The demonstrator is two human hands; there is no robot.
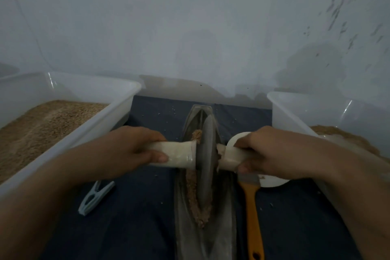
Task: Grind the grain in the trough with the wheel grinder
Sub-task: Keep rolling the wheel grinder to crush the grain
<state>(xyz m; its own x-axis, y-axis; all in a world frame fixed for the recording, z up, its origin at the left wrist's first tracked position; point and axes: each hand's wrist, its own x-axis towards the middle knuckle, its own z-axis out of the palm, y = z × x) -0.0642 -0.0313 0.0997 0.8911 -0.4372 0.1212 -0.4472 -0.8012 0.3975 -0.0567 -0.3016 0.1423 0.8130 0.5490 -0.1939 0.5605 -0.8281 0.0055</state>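
**Between both hands, the wheel stands in the trough**

Between the two bins, the wheel (pixel 206 160) stands upright in the trough (pixel 226 228), with ground grain (pixel 197 207) heaped along its left face. Left hand (pixel 135 150) curls round the left handle (pixel 179 154); right hand (pixel 272 152) grips the right handle (pixel 230 158) (fingers wrapped over, thumbs beneath). A brush (pixel 252 213) lies just beside the trough.

Grey wheel grinder (pixel 205 160) stands upright in grain-lined metal trough (pixel 226 207).
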